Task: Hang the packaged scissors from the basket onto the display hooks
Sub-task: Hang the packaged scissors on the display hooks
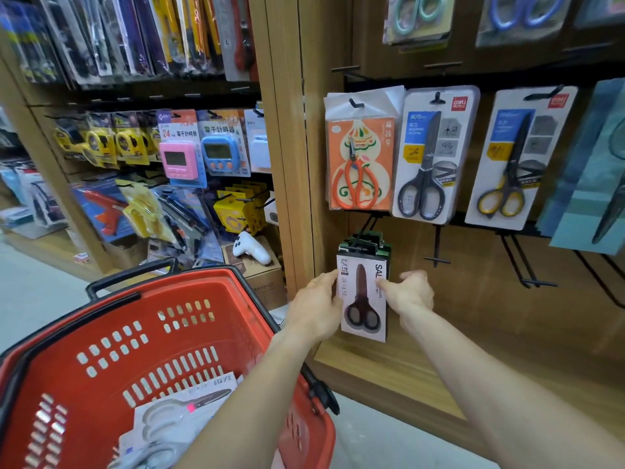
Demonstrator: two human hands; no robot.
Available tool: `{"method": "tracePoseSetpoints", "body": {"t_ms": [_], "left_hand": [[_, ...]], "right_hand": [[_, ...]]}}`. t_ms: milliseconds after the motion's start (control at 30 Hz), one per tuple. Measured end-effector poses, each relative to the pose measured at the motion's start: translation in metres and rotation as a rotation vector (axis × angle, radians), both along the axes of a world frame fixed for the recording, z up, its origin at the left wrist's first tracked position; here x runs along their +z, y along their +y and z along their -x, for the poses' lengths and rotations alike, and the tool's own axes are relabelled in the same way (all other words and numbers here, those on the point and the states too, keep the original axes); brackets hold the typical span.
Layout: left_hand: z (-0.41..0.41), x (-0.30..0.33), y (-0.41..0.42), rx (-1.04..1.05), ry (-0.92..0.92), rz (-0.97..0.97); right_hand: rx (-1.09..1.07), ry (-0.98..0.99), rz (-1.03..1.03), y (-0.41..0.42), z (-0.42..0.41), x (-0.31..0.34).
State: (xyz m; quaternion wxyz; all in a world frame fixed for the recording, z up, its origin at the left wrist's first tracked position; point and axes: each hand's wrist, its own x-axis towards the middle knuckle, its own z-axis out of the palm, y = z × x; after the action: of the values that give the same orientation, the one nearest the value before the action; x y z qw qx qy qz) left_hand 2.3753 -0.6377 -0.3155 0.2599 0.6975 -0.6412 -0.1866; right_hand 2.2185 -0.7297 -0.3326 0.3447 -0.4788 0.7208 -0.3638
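A pack of dark scissors on a white card (363, 299) hangs at the front of a stack on a low black hook (365, 236) of the wooden display. My left hand (318, 306) holds the card's left edge. My right hand (411, 292) pinches its right edge. The red basket (152, 333) stands below left, with white-handled packaged scissors (179, 414) lying in its bottom.
Above hang orange-handled scissors (360, 164), grey scissors (429, 157) and yellow-grey scissors (514, 157). Bare black hooks (438, 252) (527, 265) stick out to the right of the low stack. Timers, tape measures and tools fill the left shelves. A wooden post separates the two bays.
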Motion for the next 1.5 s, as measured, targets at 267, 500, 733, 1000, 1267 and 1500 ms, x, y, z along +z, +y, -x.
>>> {"method": "tracePoseSetpoints", "body": {"t_ms": [267, 500, 733, 1000, 1267, 1500], "left_hand": [[-0.071, 0.019, 0.049, 0.069, -0.347, -0.044], [-0.165, 0.015, 0.162, 0.086, -0.571, -0.271], [-0.206, -0.028, 0.227, 0.158, -0.47, -0.404], [-0.204, -0.039, 0.232, 0.098, -0.41, -0.511], [-0.198, -0.039, 0.234, 0.04, -0.414, -0.75], [-0.184, -0.042, 0.234, -0.052, -0.396, -0.89]], "right_hand": [[0.643, 0.028, 0.161, 0.076, -0.05, 0.051], [1.095, 0.411, 0.256, 0.139, -0.102, 0.056], [1.278, 0.811, 0.539, 0.166, -0.127, 0.021], [1.481, 0.939, 0.297, 0.182, -0.147, -0.029], [1.557, 0.936, 0.173, 0.178, -0.149, -0.033], [1.788, 0.881, 0.095, 0.187, -0.145, -0.038]]}}
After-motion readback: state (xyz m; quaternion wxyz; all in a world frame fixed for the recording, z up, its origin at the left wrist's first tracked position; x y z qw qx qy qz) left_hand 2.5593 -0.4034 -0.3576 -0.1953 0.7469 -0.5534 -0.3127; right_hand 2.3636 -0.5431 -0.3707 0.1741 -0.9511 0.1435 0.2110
